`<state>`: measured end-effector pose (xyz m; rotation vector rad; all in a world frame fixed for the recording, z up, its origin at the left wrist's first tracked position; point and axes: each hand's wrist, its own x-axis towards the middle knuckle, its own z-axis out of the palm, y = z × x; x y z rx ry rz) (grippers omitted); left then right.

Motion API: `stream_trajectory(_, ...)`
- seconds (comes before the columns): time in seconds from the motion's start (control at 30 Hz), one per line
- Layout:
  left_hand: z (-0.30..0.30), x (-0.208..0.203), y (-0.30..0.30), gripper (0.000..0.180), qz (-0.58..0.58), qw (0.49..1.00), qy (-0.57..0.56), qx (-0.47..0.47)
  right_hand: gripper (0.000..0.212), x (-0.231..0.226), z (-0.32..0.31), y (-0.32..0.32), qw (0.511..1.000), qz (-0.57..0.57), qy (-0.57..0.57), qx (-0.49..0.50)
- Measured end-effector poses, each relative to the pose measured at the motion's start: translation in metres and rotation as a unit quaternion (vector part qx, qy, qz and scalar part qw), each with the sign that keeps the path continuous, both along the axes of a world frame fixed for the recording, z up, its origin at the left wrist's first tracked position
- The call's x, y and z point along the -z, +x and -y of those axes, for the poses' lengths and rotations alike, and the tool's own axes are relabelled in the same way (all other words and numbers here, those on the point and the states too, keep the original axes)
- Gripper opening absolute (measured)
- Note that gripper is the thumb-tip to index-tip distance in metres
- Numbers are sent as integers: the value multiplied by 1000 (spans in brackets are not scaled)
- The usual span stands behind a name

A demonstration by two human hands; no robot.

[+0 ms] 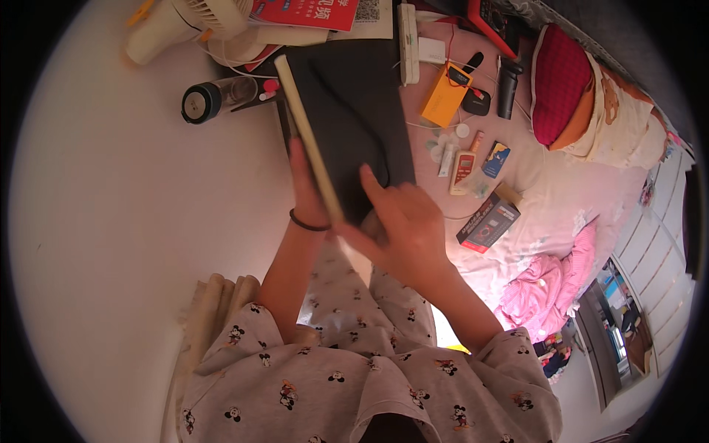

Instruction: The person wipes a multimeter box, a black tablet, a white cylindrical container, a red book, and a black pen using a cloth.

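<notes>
While left fingers (298, 159) clasp one side, half-open right fingers (377, 192) touch black notebook (369, 96): likely stiff, fairly light; grip edges.

Between your left hand (310, 188) and the wall (111, 258) you had open room, until the bottle (219, 98) got in the way farther ahead. Past the book (347, 125), the fan (216, 15) and red booklet (306, 12) crowded the far side, and the power strip (408, 44) stood near its far right corner. Right of your right hand (406, 221), a narrow strip of bed (569, 192) lay free before the dark box (489, 219); farther out, the meter (463, 175) and yellow box (445, 96) obstructed you.
</notes>
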<state>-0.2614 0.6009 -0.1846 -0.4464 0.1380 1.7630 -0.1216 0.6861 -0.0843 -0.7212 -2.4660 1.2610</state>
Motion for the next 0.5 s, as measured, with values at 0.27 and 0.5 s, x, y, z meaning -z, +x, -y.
stream_trajectory(0.27, 29, 23, 2, 67, -102, 993, -55, 27, 31, 7, -51, 13, 961, 5, -161, 225)
stream_trajectory(0.5, 16, 14, -7, 65, -120, 987, 57, 91, 41, 29, -25, 11, 998, -17, 16, -58)
